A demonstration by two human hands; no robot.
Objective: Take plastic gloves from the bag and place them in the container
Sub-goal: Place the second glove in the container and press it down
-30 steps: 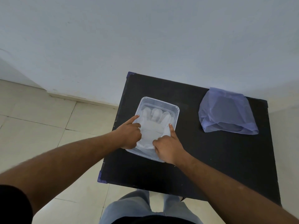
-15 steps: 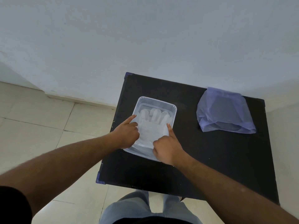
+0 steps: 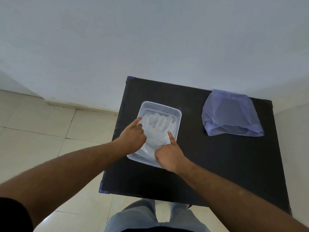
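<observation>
both hands point(image 3: 133, 138) point(image 3: 168, 156) press gloves point(image 3: 157, 131) (clear plastic) inside container point(image 3: 178, 114)

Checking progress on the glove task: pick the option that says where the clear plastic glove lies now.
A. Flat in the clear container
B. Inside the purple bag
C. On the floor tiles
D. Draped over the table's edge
A: the glove lies spread in the clear container, with the left hand and right hand pressing on it.

Bare tabletop point(image 3: 192, 148) btwn container point(image 3: 178, 114) & bag point(image 3: 230, 114).
</observation>
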